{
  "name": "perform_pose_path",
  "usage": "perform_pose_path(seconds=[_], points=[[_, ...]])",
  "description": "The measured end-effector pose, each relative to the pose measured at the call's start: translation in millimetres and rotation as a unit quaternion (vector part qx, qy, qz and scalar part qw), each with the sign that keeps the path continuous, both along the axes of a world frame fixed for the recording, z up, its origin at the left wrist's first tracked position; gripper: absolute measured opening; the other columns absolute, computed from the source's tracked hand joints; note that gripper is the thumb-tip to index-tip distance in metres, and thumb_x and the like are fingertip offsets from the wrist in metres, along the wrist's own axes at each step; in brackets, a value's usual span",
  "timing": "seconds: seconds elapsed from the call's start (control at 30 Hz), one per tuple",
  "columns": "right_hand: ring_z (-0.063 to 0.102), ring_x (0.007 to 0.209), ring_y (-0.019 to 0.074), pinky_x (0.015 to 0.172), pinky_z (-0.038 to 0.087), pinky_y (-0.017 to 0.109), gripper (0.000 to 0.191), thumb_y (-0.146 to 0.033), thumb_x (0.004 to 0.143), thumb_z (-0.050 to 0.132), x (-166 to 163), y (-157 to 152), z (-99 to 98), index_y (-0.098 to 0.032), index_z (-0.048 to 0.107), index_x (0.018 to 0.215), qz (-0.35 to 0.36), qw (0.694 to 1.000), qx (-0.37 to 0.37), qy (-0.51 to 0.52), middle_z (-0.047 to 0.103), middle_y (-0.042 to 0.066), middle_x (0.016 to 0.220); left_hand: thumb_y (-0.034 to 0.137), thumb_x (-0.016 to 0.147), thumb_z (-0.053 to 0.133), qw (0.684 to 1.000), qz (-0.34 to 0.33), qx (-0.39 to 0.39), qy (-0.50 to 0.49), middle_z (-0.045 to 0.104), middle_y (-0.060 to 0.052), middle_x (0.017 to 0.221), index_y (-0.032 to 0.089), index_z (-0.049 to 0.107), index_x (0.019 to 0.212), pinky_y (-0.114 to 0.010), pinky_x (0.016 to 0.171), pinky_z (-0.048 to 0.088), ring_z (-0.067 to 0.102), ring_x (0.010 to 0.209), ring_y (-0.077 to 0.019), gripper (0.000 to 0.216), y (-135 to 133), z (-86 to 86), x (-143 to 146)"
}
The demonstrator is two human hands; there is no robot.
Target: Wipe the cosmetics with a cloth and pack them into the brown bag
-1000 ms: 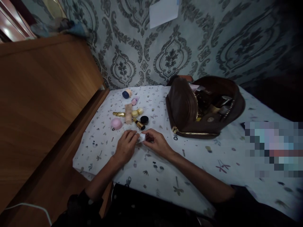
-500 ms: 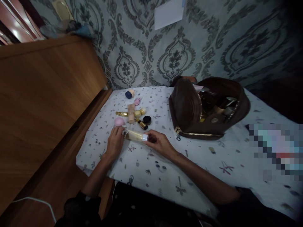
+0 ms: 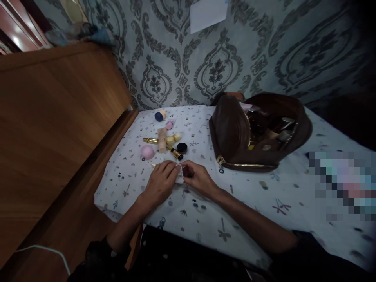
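My left hand lies curled over a cream cosmetic tube with a white cap, hiding most of it. My right hand pinches the tube's capped end from the right. Both hands rest on the patterned white sheet. Just beyond them lie small cosmetics: a pink round sponge, a gold tube, a beige tube, two yellow pots, a black pot, a gold-and-black bottle and a navy-capped jar.
An open brown cosmetic bag full of items stands to the right of the hands. A wooden headboard rises along the left. Patterned wallpaper closes the back. A blurred patch covers the right edge.
My left hand slid right from the tube's tail and now covers the tube, meeting my right hand at the cap. The tube is mostly hidden again.
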State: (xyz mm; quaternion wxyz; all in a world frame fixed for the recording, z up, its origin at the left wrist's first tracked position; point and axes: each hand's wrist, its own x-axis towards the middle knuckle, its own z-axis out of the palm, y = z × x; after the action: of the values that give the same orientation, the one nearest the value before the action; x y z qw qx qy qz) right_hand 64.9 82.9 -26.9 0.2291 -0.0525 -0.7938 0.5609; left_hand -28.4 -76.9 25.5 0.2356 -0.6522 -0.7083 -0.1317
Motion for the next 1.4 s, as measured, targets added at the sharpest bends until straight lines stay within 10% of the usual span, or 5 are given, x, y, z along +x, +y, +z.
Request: perform_pose_path(seconds=[0.5,1.1,1.4], points=[[0.060,0.063,0.0145,0.058,0.045,0.024,0.028,-0.027,0.077,0.067,5,-1,12.7,-0.019,0.058,0.102,0.053,0.995,-0.060,-0.063,0.064,-0.002,0.070,0.004,0.091,0.048,0.990,0.136,-0.041,-0.007,0.063,-0.015,0.116,0.012,0.052,0.128,-0.042,0.087,0.054,0.057,0.106,-0.0286,0.038,-42,-3.9,-30],[0.066,0.086,0.0189,0.082,0.055,0.036,0.039,-0.035,0.074,0.074,-3,3,1.9,-0.019,0.065,0.109,0.035,0.993,-0.106,-0.025,0.071,0.007,0.098,0.009,0.095,0.045,0.976,0.056,-0.009,-0.211,0.066,-0.009,0.109,0.020,0.056,0.126,-0.035,0.089,0.056,0.063,0.103,-0.0199,0.035,-88,-1.4,-33],[0.065,0.077,0.0172,0.073,0.054,0.032,0.037,-0.033,0.076,0.072,1,2,8.2,-0.019,0.064,0.109,0.086,0.989,-0.099,-0.067,0.069,0.004,0.088,0.017,0.097,0.048,0.968,0.071,0.076,-0.230,0.068,-0.006,0.102,0.020,0.058,0.115,-0.032,0.086,0.055,0.065,0.096,-0.0183,0.020,-47,17.1,-21]])
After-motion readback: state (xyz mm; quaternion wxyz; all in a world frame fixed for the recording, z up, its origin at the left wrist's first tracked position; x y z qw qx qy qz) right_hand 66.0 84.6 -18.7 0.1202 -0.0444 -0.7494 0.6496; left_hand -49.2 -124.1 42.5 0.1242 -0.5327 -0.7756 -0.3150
